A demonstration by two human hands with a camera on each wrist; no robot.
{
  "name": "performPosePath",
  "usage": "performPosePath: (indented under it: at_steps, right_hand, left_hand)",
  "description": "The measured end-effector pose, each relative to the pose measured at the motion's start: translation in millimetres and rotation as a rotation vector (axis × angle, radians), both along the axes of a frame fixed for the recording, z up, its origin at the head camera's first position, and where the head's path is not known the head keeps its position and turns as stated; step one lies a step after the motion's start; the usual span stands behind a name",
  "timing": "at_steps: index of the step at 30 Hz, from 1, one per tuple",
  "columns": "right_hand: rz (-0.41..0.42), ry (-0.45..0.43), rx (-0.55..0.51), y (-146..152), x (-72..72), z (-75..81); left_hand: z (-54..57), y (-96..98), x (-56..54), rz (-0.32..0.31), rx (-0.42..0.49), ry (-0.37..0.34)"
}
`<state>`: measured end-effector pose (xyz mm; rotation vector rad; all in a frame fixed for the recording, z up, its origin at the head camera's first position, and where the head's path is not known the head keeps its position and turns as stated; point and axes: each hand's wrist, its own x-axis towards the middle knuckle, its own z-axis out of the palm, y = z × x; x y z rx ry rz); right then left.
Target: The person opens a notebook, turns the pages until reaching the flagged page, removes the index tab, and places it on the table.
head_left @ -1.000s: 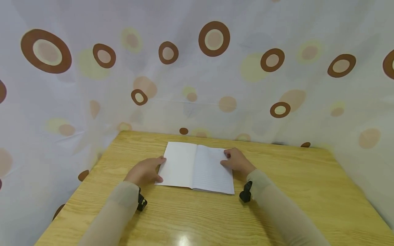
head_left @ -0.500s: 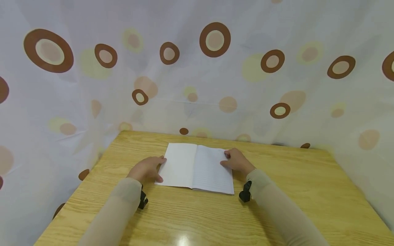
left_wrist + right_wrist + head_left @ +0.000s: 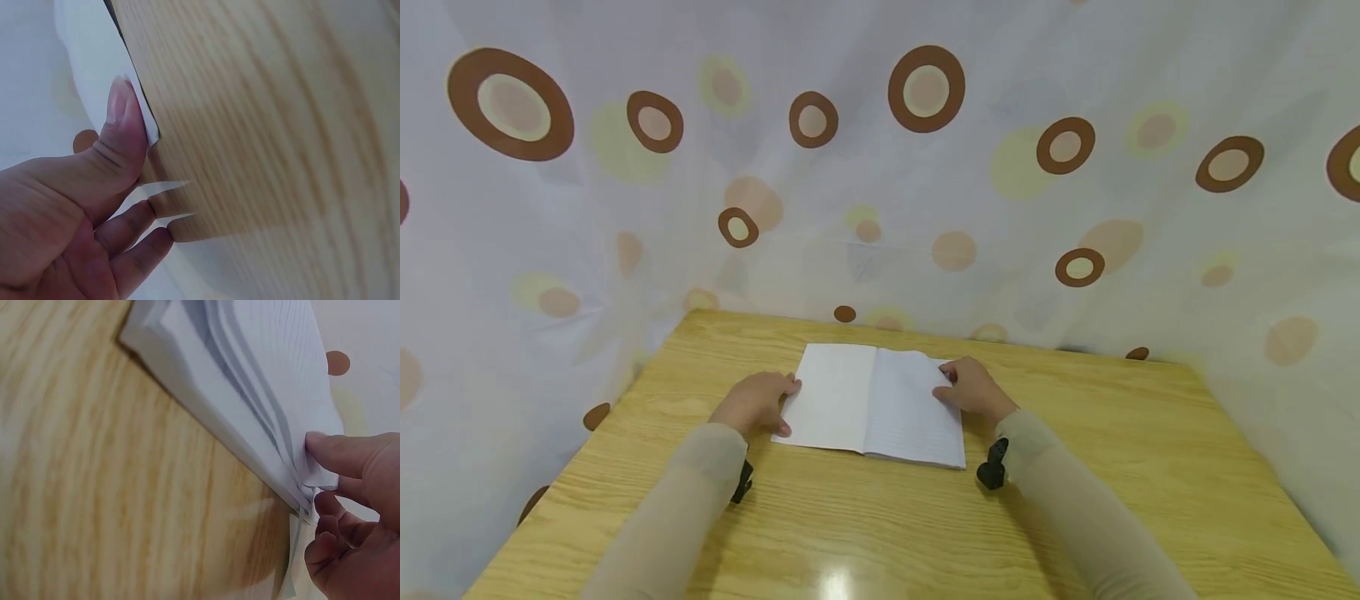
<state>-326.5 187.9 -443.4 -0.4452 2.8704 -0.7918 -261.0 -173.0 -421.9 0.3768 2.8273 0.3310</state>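
Observation:
An open notebook (image 3: 831, 396) lies on the wooden table, with a plain left page and a lined right page (image 3: 904, 408). My left hand (image 3: 752, 404) rests along its left edge. In the left wrist view the thumb (image 3: 125, 119) lies straight over the white corner, and the other fingers are bent lightly beside the edge. My right hand (image 3: 976, 387) is at the upper right edge. The right wrist view shows its thumb (image 3: 334, 450) and forefinger pinching the corner of the lined sheets (image 3: 287, 375), which fan apart above the lower pages.
The wooden table (image 3: 850, 533) reaches back to a pale curtain (image 3: 865, 183) printed with brown rings and spots, which also hangs at both sides. A small black device (image 3: 992, 467) sits at the right wrist. Beige sleeves cover both forearms.
The upper edge of the right page now bows up near the right hand, with another sheet showing behind it. Both hands keep their places on the notebook; the head view has shifted slightly.

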Motion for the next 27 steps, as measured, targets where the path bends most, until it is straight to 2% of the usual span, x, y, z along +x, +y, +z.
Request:
performPosePath:
  at_steps: [10, 21, 27]
  right_hand:
    - [-0.095, -0.022, -0.044, 0.7, 2.0, 2.8]
    - [-0.15, -0.028, -0.085, 3.2, 5.2, 4.9]
    - [-0.209, -0.043, -0.145, 3.1, 9.2, 5.3]
  left_hand:
    - [-8.7, -0.9, -7.2, 0.005, -0.014, -0.01]
    - [-3.1, 1.9, -4.6, -0.003, -0.019, -0.003]
    - [-3.0, 4.4, -4.6, -0.004, -0.028, -0.008]
